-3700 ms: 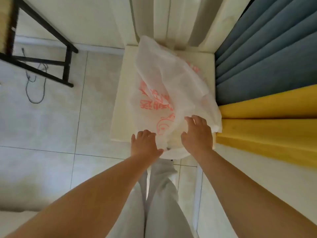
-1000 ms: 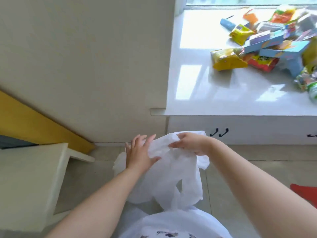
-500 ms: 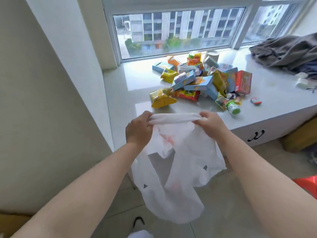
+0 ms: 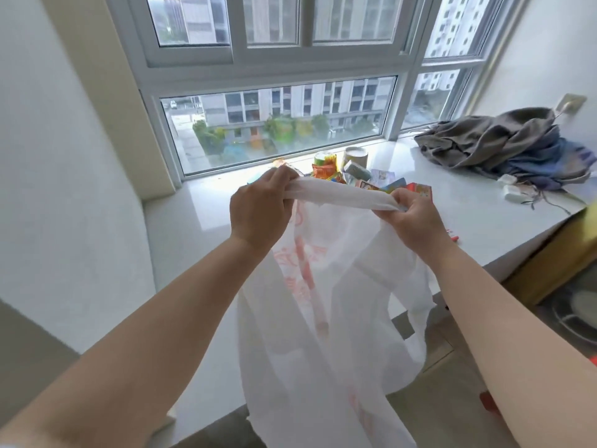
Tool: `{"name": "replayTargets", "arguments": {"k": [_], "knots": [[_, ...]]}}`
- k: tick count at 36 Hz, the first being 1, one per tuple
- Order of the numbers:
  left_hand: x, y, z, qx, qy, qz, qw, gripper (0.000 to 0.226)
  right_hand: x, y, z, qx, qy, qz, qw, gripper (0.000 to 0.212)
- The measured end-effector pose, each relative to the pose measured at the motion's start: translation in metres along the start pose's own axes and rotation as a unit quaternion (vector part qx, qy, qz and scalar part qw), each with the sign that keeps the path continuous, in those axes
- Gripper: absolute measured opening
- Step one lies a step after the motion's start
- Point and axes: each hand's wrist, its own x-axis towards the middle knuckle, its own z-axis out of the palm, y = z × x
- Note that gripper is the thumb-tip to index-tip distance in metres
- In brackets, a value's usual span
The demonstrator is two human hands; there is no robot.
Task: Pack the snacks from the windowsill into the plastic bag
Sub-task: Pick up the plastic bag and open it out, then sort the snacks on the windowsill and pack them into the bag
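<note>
Thin white plastic, bunched into a band, is pinched at one end by the left hand [image 4: 258, 212] and at the other by the right hand [image 4: 412, 218], both closed on it and held apart. Below that band the plastic bag [image 4: 323, 334] hangs slack, red print showing, its mouth not yet seen to be opened. Just behind it, on the pale windowsill [image 4: 193, 221], the snacks [image 4: 355, 176] are partly hidden in a heap near the window. A grey cloth bundle [image 4: 504, 143] lies well apart at the right. Nothing is judged packed yet; the bag must be opened, and every snack remains to be loaded.
</note>
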Motion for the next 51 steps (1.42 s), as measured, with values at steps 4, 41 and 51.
{"name": "replayTargets", "arguments": {"k": [4, 41, 51], "knots": [[0.020, -0.007, 0.023, -0.011, -0.006, -0.010, 1.000, 0.020, 0.023, 0.012, 0.006, -0.003, 0.013, 0.004, 1.000, 0.034], [-0.026, -0.036, 0.262, 0.217, -0.354, -0.086, 0.906, 0.096, 0.158, 0.237, 0.046, -0.339, -0.182, -0.093, 0.918, 0.077], [-0.079, -0.069, 0.315, 0.211, -0.620, -0.122, 0.746, 0.074, 0.150, 0.294, 0.109, -0.371, -0.425, 0.061, 0.824, 0.062]]}}
